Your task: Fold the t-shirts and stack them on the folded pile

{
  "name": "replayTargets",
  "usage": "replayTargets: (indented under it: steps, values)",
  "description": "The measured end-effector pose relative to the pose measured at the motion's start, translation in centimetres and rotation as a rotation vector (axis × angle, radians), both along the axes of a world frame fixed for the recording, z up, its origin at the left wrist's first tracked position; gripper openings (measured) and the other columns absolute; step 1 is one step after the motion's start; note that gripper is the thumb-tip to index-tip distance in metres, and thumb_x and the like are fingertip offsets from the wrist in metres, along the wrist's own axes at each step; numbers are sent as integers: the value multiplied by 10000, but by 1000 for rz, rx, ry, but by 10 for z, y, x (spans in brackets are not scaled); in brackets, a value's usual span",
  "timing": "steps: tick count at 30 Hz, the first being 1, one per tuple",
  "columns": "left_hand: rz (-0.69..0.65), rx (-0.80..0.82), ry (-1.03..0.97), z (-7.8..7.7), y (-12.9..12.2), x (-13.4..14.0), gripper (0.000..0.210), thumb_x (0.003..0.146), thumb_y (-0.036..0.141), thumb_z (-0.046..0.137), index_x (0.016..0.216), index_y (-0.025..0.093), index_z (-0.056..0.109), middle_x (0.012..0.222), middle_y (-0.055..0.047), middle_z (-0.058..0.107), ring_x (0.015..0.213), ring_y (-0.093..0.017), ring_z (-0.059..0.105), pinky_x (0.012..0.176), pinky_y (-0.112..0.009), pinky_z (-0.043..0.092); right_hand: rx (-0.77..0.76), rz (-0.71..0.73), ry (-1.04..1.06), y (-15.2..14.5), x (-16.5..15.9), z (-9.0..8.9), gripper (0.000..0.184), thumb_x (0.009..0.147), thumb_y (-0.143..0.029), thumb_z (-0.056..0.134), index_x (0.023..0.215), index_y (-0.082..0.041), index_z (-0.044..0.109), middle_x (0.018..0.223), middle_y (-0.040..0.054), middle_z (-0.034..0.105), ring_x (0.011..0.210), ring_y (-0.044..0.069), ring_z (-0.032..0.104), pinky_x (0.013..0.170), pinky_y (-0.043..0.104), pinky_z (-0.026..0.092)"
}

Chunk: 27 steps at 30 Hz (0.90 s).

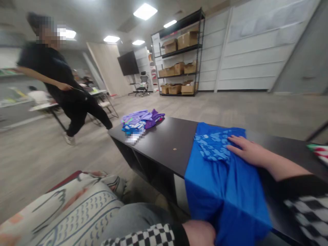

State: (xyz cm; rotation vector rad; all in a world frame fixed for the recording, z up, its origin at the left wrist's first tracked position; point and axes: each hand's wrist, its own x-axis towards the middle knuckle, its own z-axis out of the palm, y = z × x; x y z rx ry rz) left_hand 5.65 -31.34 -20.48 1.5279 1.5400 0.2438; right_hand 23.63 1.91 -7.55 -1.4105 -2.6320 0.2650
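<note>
A blue garment with a lighter blue print lies across the dark table. Its lower part hangs over the front edge towards me. My right hand rests flat on the upper right of the garment, beside the print, with its fingers stretched out. At the bottom of the view my left hand is against the hanging cloth; its fingers are hidden, so its grip does not show. The garment is wrinkled below the print.
Crumpled purple and blue clothes lie on the table's far left end. A person in black walks at the left. Shelves with cardboard boxes stand behind. Patterned fabric is at my left, and a red-and-green item sits at the right edge.
</note>
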Motion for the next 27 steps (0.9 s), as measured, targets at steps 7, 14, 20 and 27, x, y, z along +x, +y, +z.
replayTargets:
  steps: [7, 14, 20, 27]
  values:
    - [293, 180, -845, 52, -20, 9, 443, 928, 556, 868, 1130, 166, 816, 1104, -143, 827, 1090, -343, 774, 1042, -443, 605, -63, -9, -66, -40, -15, 28, 759, 1187, -683, 476, 1808, -246, 487, 1915, 155, 324, 1800, 398, 257, 1444, 659, 249]
    - [372, 173, -1036, 77, -20, 11, 632, 949, 756, 873, 996, 132, 790, 983, -121, 812, 906, -245, 733, 881, -331, 572, -73, -1, -27, -46, -15, 31, 730, 1202, -623, 511, 1804, -210, 490, 1908, 180, 333, 1803, 406, 243, 1454, 643, 229]
    - [289, 68, -727, 49, -23, 8, 522, 932, 658, 844, 1026, 146, 811, 1021, -145, 837, 983, -339, 785, 933, -411, 602, -54, -14, -22, -45, -15, 30, 727, 1211, -606, 476, 1800, -180, 491, 1859, 215, 432, 1788, 413, 287, 1442, 645, 262]
    - [365, 300, -757, 69, -26, 7, 436, 1037, 598, 776, 1096, 171, 840, 1108, -120, 832, 1062, -311, 764, 994, -360, 599, -13, -96, -74, -53, -12, 42, 693, 1204, -591, 498, 1776, -201, 497, 1901, 213, 347, 1776, 418, 311, 1408, 718, 268]
